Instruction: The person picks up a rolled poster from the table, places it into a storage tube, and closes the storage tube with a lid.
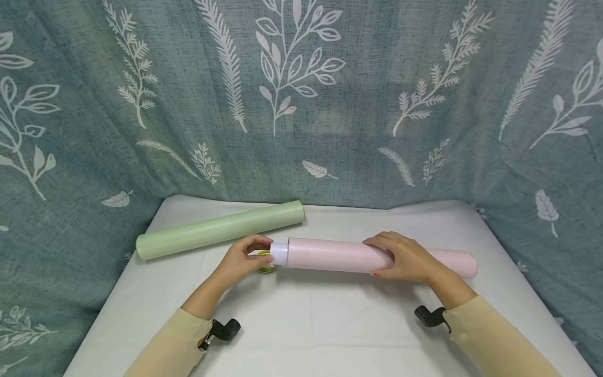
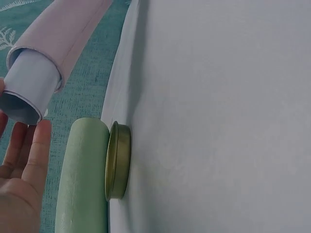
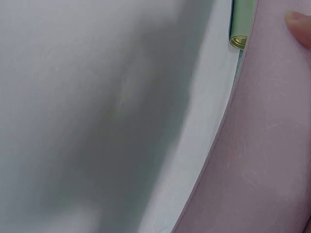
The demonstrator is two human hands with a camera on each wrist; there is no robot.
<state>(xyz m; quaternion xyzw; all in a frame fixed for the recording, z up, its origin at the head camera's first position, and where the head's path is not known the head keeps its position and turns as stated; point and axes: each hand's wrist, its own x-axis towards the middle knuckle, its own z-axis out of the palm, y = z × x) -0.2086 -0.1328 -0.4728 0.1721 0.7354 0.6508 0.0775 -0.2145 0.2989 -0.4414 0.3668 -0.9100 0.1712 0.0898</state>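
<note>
A pink tube point(image 1: 330, 255) is held above the table by my right hand point(image 1: 405, 257), thumb on the near side and fingers over the far side. From its left end sticks a rolled white paper point(image 1: 279, 254), hollow at its end in the left wrist view. My left hand point(image 1: 242, 261) pinches that roll's end between thumb and fingers. Below it on the table, a gold round lid point(image 2: 124, 162) stands on its edge beside the green tube point(image 2: 82, 174). In the right wrist view the pink tube point(image 3: 257, 145) fills the right side, with one fingertip point(image 3: 299, 26) on it.
The green tube point(image 1: 221, 230) lies slanted at the table's back left, its right end farther back. A white cloth point(image 1: 330, 335) covers the table. Blue-green leaf-patterned curtains point(image 1: 353, 104) stand behind and at both sides. Black wrist mounts point(image 1: 226, 330) hang under the sleeves.
</note>
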